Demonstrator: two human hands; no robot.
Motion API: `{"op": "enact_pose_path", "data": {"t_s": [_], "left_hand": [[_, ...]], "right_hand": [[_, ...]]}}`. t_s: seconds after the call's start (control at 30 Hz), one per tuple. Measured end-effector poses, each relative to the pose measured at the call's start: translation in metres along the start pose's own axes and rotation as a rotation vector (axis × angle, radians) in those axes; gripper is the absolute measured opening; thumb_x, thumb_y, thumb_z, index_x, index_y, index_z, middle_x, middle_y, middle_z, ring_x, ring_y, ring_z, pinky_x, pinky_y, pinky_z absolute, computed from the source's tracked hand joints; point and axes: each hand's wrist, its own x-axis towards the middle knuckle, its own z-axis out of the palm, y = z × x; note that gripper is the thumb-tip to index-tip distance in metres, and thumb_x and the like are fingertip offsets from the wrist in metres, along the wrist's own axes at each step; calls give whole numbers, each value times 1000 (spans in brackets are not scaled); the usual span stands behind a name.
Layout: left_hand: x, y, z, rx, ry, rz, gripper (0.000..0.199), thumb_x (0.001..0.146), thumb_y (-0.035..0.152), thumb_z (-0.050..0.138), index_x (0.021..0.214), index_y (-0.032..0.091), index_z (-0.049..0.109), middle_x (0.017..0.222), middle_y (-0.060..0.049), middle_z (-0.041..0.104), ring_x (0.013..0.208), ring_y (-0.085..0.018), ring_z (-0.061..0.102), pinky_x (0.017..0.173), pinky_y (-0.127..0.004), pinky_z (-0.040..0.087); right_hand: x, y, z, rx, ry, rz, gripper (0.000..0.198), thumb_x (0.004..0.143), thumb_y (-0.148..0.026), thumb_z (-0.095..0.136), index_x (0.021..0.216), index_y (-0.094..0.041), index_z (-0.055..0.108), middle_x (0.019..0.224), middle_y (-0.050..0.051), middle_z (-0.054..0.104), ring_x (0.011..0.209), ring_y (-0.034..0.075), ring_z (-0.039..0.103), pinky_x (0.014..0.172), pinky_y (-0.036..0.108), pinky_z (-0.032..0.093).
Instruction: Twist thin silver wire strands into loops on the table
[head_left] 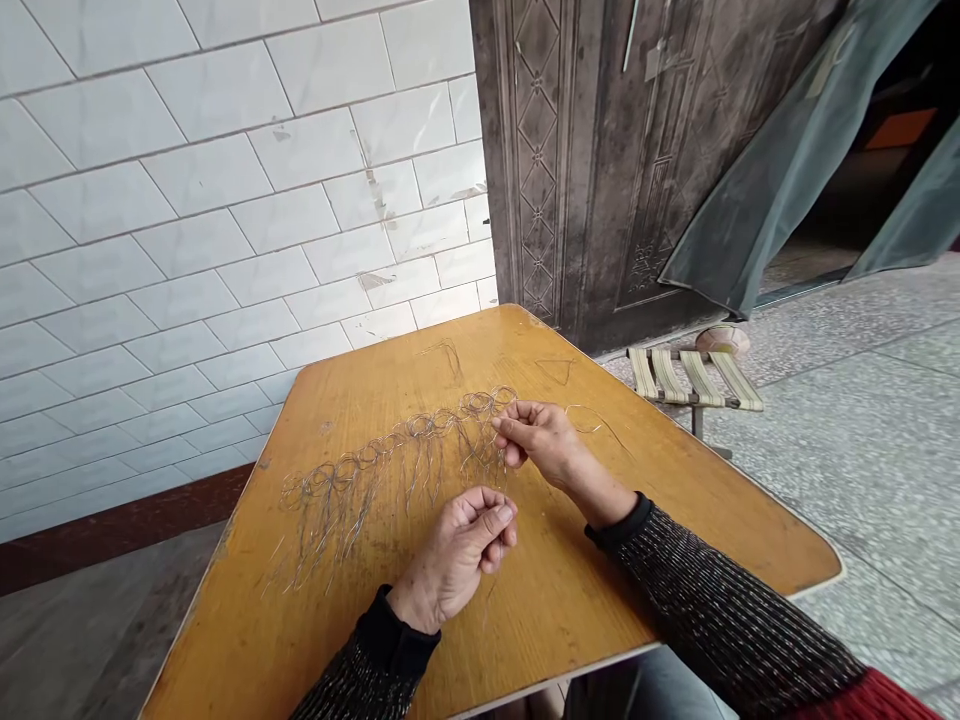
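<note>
"Wire loops (422, 425) lay where?"
"Across the table (540, 610), nine to twelve o'clock from the left hand (472, 540)."
"Hand states?"
"Both pinched narrow, the right hand (541, 440) at one o'clock; gripped wire could not be confirmed. Light fingertip pressure probably limited tangling."

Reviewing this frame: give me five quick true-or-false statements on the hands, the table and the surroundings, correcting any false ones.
1. A row of thin wire loops lies on the table. True.
2. Both hands wear gloves. False: the left hand and right hand are bare.
3. The right hand is at the row's left end. False: it is at the right end.
4. A strapped stool stands right of the table. True.
5. The wall is bare brick. False: white tiles cover it.
</note>
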Motion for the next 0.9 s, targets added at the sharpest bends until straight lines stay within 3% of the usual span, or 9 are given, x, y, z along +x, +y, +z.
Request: {"op": "enact_pose_path", "data": {"t_s": [0.3, 0.7, 0.8, 0.9], "left_hand": [[2, -8, 0, 100, -20, 43, 21, 78, 34, 56, 81, 15, 48, 61, 4, 50, 45, -3, 39, 42, -16, 28], [-1, -14, 7, 196, -45, 34, 29, 77, 43, 54, 83, 17, 42, 60, 2, 56, 43, -6, 46, 41, -17, 33], [1, -10, 2, 260, 19, 59, 33, 81, 48, 46, 85, 15, 46, 65, -2, 58, 47, -8, 50, 41, -18, 33], [4, 0, -6, 280, 206, 227, 35, 83, 48, 42, 88, 14, 50, 76, -4, 58, 55, -9, 52, 44, -19, 35]], "right_hand": [[2, 4, -1, -57, -27, -10, 19, 65, -27, 62, 54, -16, 50, 39, -5, 53, 29, 5, 45, 31, 15, 35], [3, 5, -2, -117, -53, -11, 24, 66, -32, 62, 53, -16, 49, 37, -5, 51, 29, 5, 43, 31, 16, 32], [1, 4, -2, -93, -70, -36, 24, 65, -34, 63, 56, -16, 50, 43, -4, 54, 30, 5, 45, 33, 17, 34], [-2, 1, -1, -121, -100, -59, 25, 65, -34, 64, 55, -15, 50, 45, -4, 53, 32, 5, 45, 35, 17, 34]]}}
